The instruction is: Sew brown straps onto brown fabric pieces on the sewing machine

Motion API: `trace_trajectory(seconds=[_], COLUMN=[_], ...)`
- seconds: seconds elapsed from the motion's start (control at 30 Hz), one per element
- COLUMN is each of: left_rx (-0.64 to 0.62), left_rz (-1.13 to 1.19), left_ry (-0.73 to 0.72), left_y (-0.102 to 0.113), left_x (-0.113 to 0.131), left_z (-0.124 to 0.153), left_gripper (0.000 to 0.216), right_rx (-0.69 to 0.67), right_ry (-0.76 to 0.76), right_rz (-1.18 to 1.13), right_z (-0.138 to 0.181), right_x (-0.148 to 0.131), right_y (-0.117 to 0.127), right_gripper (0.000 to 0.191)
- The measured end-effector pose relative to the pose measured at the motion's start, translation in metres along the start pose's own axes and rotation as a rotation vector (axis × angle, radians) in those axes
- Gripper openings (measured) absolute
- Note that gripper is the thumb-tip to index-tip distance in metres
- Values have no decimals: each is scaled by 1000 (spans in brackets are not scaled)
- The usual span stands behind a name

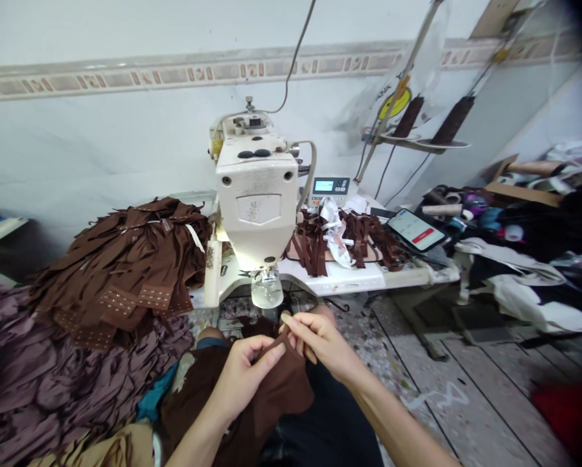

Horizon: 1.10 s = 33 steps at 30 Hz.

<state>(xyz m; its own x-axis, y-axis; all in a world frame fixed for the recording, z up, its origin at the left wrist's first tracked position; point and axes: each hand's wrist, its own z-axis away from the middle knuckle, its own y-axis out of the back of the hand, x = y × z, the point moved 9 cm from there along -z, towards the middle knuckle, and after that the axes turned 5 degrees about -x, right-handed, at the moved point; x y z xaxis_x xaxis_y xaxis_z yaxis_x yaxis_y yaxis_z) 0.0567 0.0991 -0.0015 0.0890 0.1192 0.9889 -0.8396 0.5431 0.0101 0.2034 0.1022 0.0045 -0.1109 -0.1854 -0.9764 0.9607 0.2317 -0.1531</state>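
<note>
My left hand (245, 373) and my right hand (315, 340) meet over my lap, both pinching one brown fabric piece (276, 395). The left fingers are curled round its upper edge; the right thumb and fingers grip a narrow end of it that points up. The cloth drapes down across my knees. Just above the hands stands a cream sewing machine (256, 201), its needle end and clear guard (266, 288) close to my fingertips.
A heap of brown garment pieces (126, 259) lies left of the machine, above mauve fabric (23, 376). Brown straps (354, 240), a white strip and a phone (415, 228) lie on the table (349, 277) at right. Thread cones (451, 120) stand behind, clutter far right.
</note>
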Motion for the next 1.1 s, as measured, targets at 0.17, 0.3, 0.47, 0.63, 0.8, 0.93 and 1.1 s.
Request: trace_trajectory(seconds=[0.17, 0.3, 0.47, 0.63, 0.8, 0.93, 1.1], left_rx=[-8, 14, 28, 37, 66, 100, 25], left_rz=[61, 129, 175, 150, 115, 85, -17], left_ry=[23, 47, 68, 54, 7, -50, -119], left_y=[-7, -8, -8, -8, -4, -1, -10], left_x=[-3, -7, -7, 1, 6, 8, 17], left_z=[2, 1, -2, 0, 3, 6, 10], left_gripper=[38, 40, 44, 45, 41, 35, 32], right_rx=[49, 75, 33, 33, 250, 265, 214], right_ry=[12, 61, 103, 105, 376, 692, 637], right_rz=[-29, -38, 53, 80, 235, 537, 515], right_z=[6, 5, 3, -3, 16, 47, 46], right_x=[11, 11, -1, -5, -27, -48, -35], right_y=[5, 9, 6, 4, 12, -8, -9], right_gripper=[56, 63, 57, 53, 33, 13, 24])
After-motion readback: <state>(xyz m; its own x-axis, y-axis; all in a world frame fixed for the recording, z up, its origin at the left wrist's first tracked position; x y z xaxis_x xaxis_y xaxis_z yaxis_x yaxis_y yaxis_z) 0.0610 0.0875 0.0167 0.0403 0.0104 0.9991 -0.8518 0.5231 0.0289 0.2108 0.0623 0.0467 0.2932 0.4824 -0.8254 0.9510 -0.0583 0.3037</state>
